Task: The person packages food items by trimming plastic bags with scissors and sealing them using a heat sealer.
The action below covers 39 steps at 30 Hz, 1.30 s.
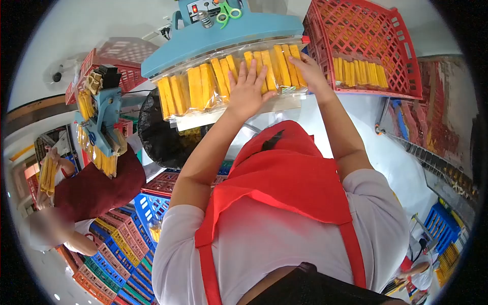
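Observation:
A row of clear plastic bags (206,86) with yellow sticks inside lies along the front of a blue sealing machine (229,33), on a pale shelf. My left hand (248,91) rests flat on the middle of the row, fingers spread. At the right end, my right hand (312,76) touches the last bag with its fingers stretched toward the sticks; the fingertips are partly hard to make out. The bags' upper edges meet the machine's long bar. Green-handled scissors (227,14) lie on top of the machine beside a metal spring-like part (205,19).
A red crate (406,61) with bagged yellow sticks stands at right. A black-lined bin (157,137) sits left, below the shelf. Another person in a dark red apron (101,183) works at a second blue machine (108,114). Stacked crates (119,244) fill the lower left.

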Tool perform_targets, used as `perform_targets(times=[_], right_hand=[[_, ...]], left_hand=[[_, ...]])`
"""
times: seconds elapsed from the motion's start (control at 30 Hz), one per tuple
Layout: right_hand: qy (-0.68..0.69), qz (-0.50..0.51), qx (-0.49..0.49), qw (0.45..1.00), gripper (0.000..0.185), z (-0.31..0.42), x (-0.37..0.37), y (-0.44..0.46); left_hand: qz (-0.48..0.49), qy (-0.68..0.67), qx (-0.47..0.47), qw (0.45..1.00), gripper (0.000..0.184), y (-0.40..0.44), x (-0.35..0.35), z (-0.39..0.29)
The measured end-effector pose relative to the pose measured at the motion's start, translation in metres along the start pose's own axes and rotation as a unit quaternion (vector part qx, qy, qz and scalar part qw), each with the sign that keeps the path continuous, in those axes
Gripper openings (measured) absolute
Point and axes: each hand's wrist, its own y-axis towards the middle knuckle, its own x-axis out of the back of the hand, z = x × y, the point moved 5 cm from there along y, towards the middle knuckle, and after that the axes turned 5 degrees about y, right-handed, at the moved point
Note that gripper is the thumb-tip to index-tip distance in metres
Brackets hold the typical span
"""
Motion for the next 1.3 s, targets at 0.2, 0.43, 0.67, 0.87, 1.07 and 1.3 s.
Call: perform_targets(times=[0.2, 0.43, 0.67, 0.87, 1.07, 1.3], right_hand=[[-0.024, -0.032, -0.004, 0.999, 0.035, 0.013, -0.014, -0.017], [-0.113, -0.105, -0.004, 0.988, 0.049, -0.009, 0.028, 0.005], [-0.105, -0.087, -0.027, 0.990, 0.061, -0.006, 0.018, -0.001], [-0.101, -0.091, -0.029, 0.990, 0.050, -0.001, 0.012, -0.004], [-0.084, -0.108, -0.047, 0.989, 0.041, 0.009, -0.007, -0.016], [-0.069, -0.095, -0.049, 0.992, 0.037, 0.008, -0.005, -0.015]], left_hand=[[0.016, -0.043, 0.001, 0.999, 0.070, -0.001, -0.001, 0.004], [-0.064, -0.130, -0.027, 0.989, 0.065, -0.026, 0.027, 0.025], [-0.051, 0.046, 0.160, 0.985, 0.056, -0.095, 0.038, 0.147], [-0.089, -0.045, 0.269, 0.958, 0.048, -0.126, 0.036, 0.197], [-0.130, -0.129, 0.273, 0.944, 0.048, -0.127, 0.031, 0.196], [-0.115, -0.102, 0.346, 0.926, 0.051, -0.130, 0.026, 0.201]])
